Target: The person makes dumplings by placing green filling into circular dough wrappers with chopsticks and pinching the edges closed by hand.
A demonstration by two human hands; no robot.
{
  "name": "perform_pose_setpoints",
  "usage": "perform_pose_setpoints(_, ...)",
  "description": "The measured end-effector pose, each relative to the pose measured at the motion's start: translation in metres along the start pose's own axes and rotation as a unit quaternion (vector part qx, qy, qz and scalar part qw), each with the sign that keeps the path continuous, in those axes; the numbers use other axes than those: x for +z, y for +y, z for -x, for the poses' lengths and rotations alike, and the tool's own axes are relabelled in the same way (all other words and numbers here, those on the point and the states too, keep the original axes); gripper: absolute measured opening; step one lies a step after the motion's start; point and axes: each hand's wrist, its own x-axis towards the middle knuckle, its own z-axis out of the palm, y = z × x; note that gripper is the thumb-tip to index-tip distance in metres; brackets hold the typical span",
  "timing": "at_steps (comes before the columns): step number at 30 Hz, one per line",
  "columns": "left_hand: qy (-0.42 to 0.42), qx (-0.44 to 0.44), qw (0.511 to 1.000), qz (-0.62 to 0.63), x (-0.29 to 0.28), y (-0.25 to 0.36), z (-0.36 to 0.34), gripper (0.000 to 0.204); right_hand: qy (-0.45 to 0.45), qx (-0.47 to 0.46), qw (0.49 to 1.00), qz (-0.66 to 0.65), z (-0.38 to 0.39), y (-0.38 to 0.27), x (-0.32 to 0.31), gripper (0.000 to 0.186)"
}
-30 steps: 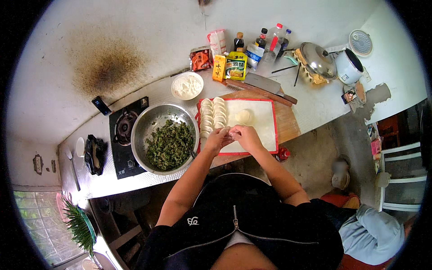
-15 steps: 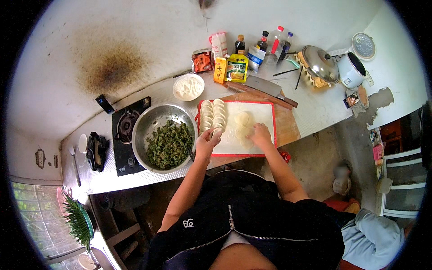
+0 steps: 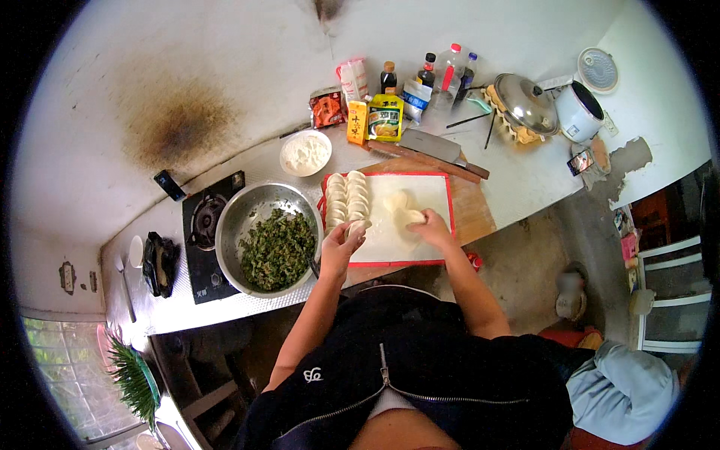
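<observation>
My left hand [image 3: 343, 244] is closed around a pale folded dumpling [image 3: 360, 226], at the near end of two rows of finished dumplings [image 3: 357, 196] on the left of a white, red-edged cutting board [image 3: 386, 251]. Between the fingertips of my right hand [image 3: 433, 229] is a thin round dough wrapper [image 3: 412, 217], its edge raised off the board. Beside it, more pale wrappers [image 3: 396, 200] lie flat. A large steel bowl [image 3: 229, 259] left of the board contains chopped green filling [image 3: 277, 247]; a dark handle leans at its right rim.
Behind the board are a bowl of flour [image 3: 306, 153], a cleaver [image 3: 430, 145], a wooden rolling pin [image 3: 457, 170], seasoning packets [image 3: 385, 118] and several bottles. A gas stove [image 3: 208, 221] is at the left. A lidded pot [image 3: 525, 105] and rice cooker [image 3: 579, 112] stand far right. Another person's sleeve [image 3: 622, 390] shows lower right.
My right hand has lifted the edge of a wrapper that lay on the board. The left hand stays by the dumpling row. The whole view has shifted slightly.
</observation>
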Motion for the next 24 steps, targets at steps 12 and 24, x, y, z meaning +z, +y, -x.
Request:
perform_pose_setpoints(12,-0.025,0.001,1.0,-0.014,0.01,0.009,0.011,0.03,0.193,-0.14,0.93,0.279,-0.056,0.003,-0.034,0.051)
perform_pose_setpoints(24,-0.003,0.003,1.0,-0.009,0.001,0.012,0.016,0.031,-0.07,-0.069,0.94,0.326,-0.056,-0.052,0.017,0.057)
